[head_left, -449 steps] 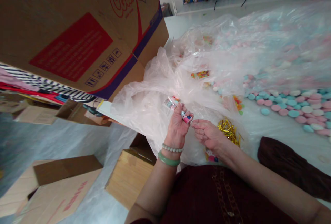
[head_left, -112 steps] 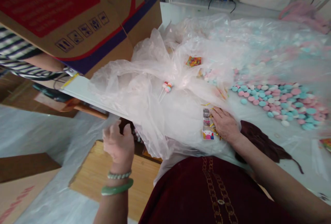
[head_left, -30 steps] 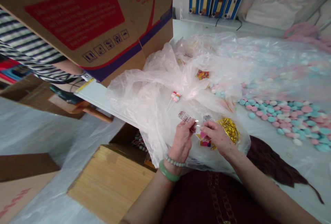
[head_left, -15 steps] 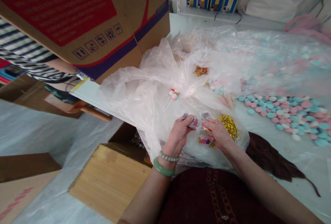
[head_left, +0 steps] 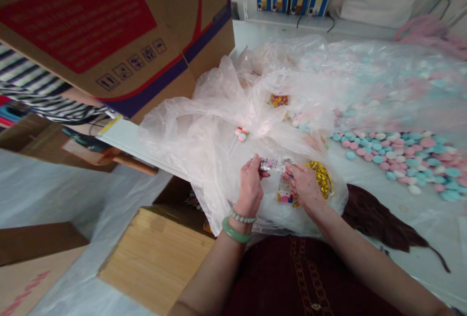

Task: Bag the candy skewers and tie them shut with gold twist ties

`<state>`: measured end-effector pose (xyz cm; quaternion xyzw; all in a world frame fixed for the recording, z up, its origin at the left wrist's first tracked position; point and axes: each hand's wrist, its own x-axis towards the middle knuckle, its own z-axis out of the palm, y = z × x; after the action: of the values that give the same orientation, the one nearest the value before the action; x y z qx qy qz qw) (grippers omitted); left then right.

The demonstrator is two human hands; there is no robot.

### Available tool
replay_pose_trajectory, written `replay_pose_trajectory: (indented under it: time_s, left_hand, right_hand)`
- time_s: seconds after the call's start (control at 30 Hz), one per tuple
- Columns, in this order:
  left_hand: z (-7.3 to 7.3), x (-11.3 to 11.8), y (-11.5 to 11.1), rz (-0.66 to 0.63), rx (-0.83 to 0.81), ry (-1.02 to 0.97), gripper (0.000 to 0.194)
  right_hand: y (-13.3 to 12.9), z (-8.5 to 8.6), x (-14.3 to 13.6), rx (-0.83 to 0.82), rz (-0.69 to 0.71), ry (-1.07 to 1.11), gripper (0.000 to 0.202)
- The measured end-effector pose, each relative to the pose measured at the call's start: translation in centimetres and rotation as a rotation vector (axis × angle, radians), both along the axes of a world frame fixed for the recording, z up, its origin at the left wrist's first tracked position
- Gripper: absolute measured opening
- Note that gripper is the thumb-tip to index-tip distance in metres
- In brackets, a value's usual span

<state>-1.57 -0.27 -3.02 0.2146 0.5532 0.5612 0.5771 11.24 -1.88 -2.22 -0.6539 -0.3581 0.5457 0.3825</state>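
A small clear plastic bag with dark print point(head_left: 274, 165) stretches between my two hands. My left hand point(head_left: 252, 176), with a beaded bracelet and a green bangle at the wrist, pinches the bag's left end. My right hand point(head_left: 303, 183) has its fingers closed on the right end. Beside that hand lies a bundle of shiny gold twist ties point(head_left: 321, 179), partly hidden by it. Just below the bag is a small printed packet point(head_left: 285, 197) with coloured spots. Two white-stick lollipops point(head_left: 241, 134) with pastel tops rest on the crumpled plastic sheet point(head_left: 204, 133).
Pink, blue and white round candies point(head_left: 412, 153) spread over the table at right, partly under plastic. A dark brown cloth point(head_left: 379, 216) lies nearby. One large carton point(head_left: 153, 38) stands at left, with a person in striped sleeves behind it. Another open box point(head_left: 156, 257) stands below the table edge.
My left hand has turned more upright, and the bag now lies flatter and straighter between my hands. The view has shifted slightly.
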Motion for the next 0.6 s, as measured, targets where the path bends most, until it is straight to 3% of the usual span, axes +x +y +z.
replay_pose_trajectory:
  time_s: [0.13, 0.23, 0.3, 0.47, 0.6]
  left_hand:
    - [0.9, 0.5, -0.4, -0.166, -0.220, -0.221, 0.023]
    - [0.9, 0.7, -0.6, -0.173, -0.294, -0.296, 0.016]
    - [0.7, 0.8, -0.7, -0.141, -0.234, -0.256, 0.018]
    - [0.2, 0.9, -0.8, -0.081, -0.011, -0.036, 0.031]
    - [0.1, 0.6, -0.9, -0.109, 0.030, 0.003, 0.034]
  right_hand:
    - [0.3, -0.6, 0.7, 0.162, 0.058, -0.206, 0.039]
    - [-0.2, -0.7, 0.9, 0.224, 0.094, -0.286, 0.042]
    - [-0.5, -0.5, 0.9, 0.203, 0.117, -0.234, 0.041]
    - [-0.3, 0.4, 0.5, 0.030, 0.175, 0.160, 0.023]
    - [0.3, 0.4, 0.0, 0.065, 0.110, 0.166, 0.021]
